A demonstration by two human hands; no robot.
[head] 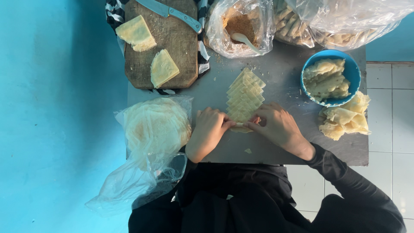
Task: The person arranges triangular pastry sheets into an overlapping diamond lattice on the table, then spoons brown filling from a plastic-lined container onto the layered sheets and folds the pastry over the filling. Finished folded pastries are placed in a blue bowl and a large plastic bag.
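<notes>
Where overlapped, pale diamond-cut pastry sheets (244,96)

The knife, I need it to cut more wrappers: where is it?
In the head view, the knife lies at the far edge of the wooden cutting board, top centre-left, beside the clear bag of brown filling with a spoon.

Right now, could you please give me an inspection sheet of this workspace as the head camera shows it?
Surface: grey table, a few crumbs.
Job's things: overlapping row of wrapper sheets; nearest end pinched by both hands.
Clutter: cutting board with knife and two wedges; bagged round sheets; bag of filling with spoon; blue bowl of folded pieces, more beside it.
Grippers: left hand and right hand, bare.
Cables: nothing seen.
Surroundings: blue floor left, white tiles right.
</notes>
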